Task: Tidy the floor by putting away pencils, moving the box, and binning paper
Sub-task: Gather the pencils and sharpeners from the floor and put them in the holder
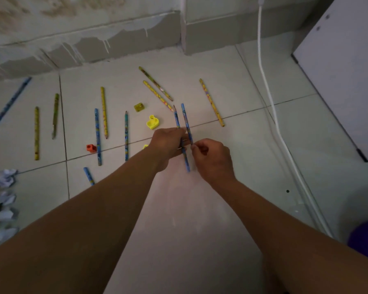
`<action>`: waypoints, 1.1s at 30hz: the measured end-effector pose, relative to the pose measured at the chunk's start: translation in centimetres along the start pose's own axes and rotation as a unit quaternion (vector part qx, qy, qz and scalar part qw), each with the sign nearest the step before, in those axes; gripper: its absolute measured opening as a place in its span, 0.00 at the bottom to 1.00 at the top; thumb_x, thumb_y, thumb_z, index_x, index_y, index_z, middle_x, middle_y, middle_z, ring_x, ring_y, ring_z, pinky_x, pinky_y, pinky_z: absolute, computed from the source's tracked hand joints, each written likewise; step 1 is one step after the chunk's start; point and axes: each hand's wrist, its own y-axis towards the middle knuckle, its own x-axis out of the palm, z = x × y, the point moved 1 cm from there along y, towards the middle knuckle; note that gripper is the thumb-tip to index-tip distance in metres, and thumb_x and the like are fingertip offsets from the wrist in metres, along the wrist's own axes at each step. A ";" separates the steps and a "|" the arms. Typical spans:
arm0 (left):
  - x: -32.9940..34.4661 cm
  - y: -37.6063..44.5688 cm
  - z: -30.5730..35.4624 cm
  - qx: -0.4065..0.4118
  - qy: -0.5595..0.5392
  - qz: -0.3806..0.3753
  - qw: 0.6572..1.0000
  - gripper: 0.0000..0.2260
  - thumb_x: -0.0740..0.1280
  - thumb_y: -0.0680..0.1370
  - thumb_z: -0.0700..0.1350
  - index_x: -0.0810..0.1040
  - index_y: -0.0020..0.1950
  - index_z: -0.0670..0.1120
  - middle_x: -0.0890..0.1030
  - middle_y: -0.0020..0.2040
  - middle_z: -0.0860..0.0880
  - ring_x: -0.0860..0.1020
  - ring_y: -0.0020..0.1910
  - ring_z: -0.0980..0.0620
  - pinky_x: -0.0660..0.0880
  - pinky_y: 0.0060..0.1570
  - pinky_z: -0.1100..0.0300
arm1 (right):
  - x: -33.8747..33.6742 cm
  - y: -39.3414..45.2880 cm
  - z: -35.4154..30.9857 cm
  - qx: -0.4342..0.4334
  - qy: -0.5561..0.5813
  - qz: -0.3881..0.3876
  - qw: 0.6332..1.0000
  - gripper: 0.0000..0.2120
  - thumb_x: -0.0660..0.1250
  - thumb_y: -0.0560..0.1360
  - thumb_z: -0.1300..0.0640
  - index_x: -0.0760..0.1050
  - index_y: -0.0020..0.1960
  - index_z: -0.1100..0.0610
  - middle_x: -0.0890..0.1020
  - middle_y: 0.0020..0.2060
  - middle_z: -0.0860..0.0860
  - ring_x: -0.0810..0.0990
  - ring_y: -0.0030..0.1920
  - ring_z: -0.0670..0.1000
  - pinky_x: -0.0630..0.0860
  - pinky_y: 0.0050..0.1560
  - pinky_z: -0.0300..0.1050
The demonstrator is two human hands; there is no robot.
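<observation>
Several blue and yellow pencils lie scattered on the pale tiled floor (pixel 232 66). My left hand (pixel 166 145) grips one blue pencil (pixel 176 119) around its middle, tip pointing away from me. My right hand (pixel 210 158) pinches the near end of a second blue pencil (pixel 186 122), held just to the right of the first. A long yellow pencil (pixel 211 102) lies to the right of my hands, and two more yellow pencils (pixel 157 92) lie beyond them. Crumpled white paper (pixel 3 177) sits at the left edge. No box can be made out clearly.
A yellow sharpener (pixel 152 122), a small yellow-green block (pixel 139 107) and an orange sharpener (pixel 91 148) lie among the pencils. A white cable (pixel 270 98) runs along the floor at the right beside a white cabinet (pixel 344 71). A purple object (pixel 365 240) sits at lower right.
</observation>
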 end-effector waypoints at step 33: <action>5.2 2.0 5.6 -0.043 -0.031 0.210 0.976 0.10 0.60 0.82 0.47 0.77 0.49 0.44 0.65 0.32 0.49 0.63 0.28 0.53 0.65 0.28 0.60 | -3.4 12.2 -0.1 0.072 -0.106 0.002 0.992 0.09 0.60 0.79 0.55 0.78 0.53 0.53 0.78 0.53 0.54 0.77 0.56 0.59 0.70 0.56 0.53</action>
